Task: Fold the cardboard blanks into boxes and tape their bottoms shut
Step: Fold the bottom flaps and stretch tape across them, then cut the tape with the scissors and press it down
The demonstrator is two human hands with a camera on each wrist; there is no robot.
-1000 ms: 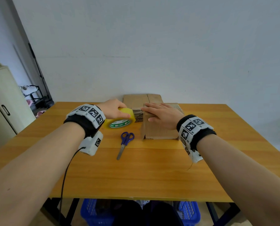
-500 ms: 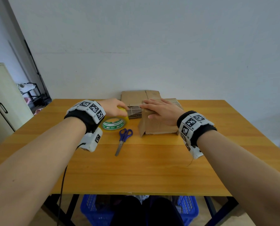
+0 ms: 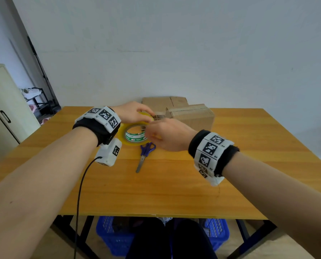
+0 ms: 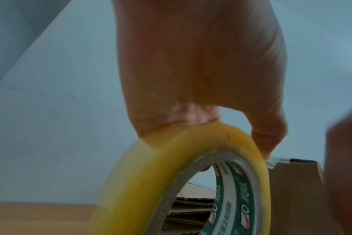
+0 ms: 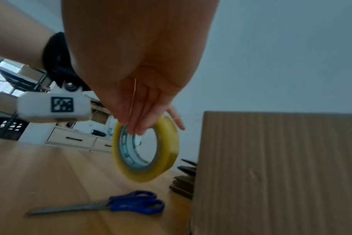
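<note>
A folded cardboard box [image 3: 191, 116] stands on the wooden table [image 3: 174, 184] with a strip of clear tape [image 4: 279, 160] running from its top left edge to a yellow tape roll [image 3: 135, 132]. My left hand [image 3: 144, 116] grips the roll from above and holds it tilted just above the table, left of the box. My right hand [image 3: 152, 135] is blurred, off the box, in front of the roll. In the right wrist view its fingers [image 5: 137, 120] point straight down at the roll's rim [image 5: 147, 149] and hold nothing.
Blue-handled scissors [image 3: 145, 154] lie on the table below the roll, blades toward me. A stack of flat cardboard blanks [image 3: 163, 102] lies behind the box by the wall. Blue baskets [image 3: 111, 236] sit under the table's near edge. A cabinet [image 3: 4, 113] stands at left.
My right hand has come off the top of the box and swung left toward the roll. My left hand still grips the roll, now raised slightly.
</note>
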